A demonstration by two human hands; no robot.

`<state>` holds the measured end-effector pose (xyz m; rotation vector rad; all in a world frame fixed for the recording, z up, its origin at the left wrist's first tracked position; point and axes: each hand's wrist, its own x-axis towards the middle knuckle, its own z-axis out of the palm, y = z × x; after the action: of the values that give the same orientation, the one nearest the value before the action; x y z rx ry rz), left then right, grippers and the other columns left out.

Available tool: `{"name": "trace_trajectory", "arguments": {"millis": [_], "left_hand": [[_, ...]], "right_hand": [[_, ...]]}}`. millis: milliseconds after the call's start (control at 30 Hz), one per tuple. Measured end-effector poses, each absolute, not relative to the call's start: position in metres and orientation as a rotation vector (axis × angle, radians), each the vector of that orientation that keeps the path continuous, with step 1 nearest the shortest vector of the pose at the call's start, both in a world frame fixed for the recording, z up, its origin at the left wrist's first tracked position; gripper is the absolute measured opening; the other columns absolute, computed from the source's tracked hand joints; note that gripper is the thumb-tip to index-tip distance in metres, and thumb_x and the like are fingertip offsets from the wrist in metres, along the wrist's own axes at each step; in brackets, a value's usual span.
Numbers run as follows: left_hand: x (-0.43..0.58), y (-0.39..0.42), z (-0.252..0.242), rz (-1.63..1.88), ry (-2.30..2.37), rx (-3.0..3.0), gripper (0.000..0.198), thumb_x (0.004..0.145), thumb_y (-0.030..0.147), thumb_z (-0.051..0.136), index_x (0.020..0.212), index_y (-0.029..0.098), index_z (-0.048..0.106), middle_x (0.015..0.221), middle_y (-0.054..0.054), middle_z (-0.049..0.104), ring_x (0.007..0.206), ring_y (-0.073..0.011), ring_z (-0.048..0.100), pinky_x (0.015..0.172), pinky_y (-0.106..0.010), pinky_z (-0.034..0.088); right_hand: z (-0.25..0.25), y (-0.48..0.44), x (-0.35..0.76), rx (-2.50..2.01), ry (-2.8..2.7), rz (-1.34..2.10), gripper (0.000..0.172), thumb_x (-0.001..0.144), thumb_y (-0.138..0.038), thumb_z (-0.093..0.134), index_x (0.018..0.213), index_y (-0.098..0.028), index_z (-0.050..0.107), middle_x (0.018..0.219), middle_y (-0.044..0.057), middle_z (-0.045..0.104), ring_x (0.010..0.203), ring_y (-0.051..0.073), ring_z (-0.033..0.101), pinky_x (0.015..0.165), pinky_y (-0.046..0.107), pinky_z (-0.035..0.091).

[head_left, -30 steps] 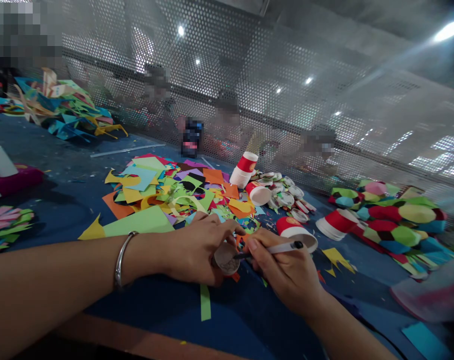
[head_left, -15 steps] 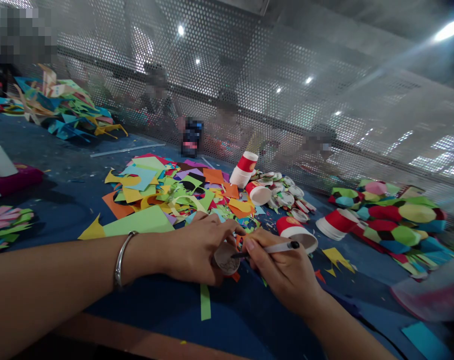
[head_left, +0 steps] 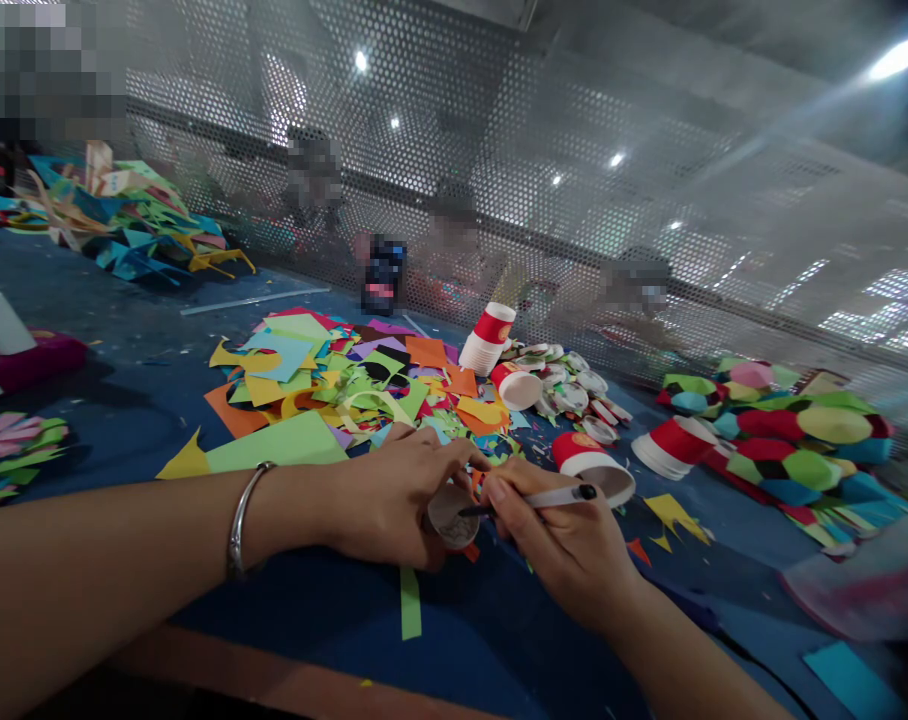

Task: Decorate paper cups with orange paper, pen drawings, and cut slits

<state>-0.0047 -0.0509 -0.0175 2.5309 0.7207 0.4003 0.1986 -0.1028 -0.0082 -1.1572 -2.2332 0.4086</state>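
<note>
My left hand (head_left: pixel 390 500), a silver bangle at its wrist, curls its fingers round a small round whitish piece (head_left: pixel 452 530) that looks like the bottom of a paper cup. Faint dark marks show on its face. A pen (head_left: pixel 555 496) with a clear barrel and black end sits pinched in my right hand (head_left: pixel 574 550), its tip on or very near the round piece. Under and beside my left hand lie coloured paper scraps (head_left: pixel 416 355) and a light green sheet (head_left: pixel 281 447). One green strip (head_left: pixel 410 605) pokes out below.
Red and white paper cups (head_left: pixel 491 340) lie and stand beyond my right hand, near a heap of whitish cut pieces (head_left: pixel 570 385). Colourful paper crafts (head_left: pixel 791 430) sit at right. Another paper pile (head_left: pixel 139 220) is far left. A perforated metal screen (head_left: pixel 454 120) rises behind the table.
Both hands stay almost in place. The pen has shifted very slightly over the round piece. At the far upper left, a blurred shape has grown larger.
</note>
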Motion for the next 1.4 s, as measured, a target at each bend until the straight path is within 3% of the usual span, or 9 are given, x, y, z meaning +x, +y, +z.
{"name": "trace_trajectory", "arguments": {"millis": [1067, 1400], "left_hand": [[-0.0053, -0.0532, -0.0109, 0.400, 0.703, 2.504, 0.060, 0.067, 0.037, 0.066, 0.122, 0.026, 0.045, 0.108, -0.005, 0.062, 0.096, -0.0280, 0.049, 0.087, -0.046, 0.034], [-0.0050, -0.0522, -0.0119, 0.388, 0.707, 2.506, 0.065, 0.066, 0.036, 0.065, 0.126, 0.027, 0.043, 0.107, -0.005, 0.063, 0.096, -0.0288, 0.050, 0.087, -0.047, 0.034]], "right_hand": [[-0.0095, -0.1042, 0.2009, -1.127, -2.232, 0.425, 0.029, 0.101, -0.027, 0.039, 0.081, -0.019, 0.059, 0.062, -0.001, 0.054, 0.053, 0.011, 0.050, 0.051, 0.026, 0.040], [-0.0081, -0.1049, 0.1986, -1.141, -2.229, 0.447, 0.030, 0.101, -0.029, 0.039, 0.081, -0.019, 0.058, 0.064, -0.001, 0.054, 0.054, 0.011, 0.049, 0.049, 0.025, 0.040]]}}
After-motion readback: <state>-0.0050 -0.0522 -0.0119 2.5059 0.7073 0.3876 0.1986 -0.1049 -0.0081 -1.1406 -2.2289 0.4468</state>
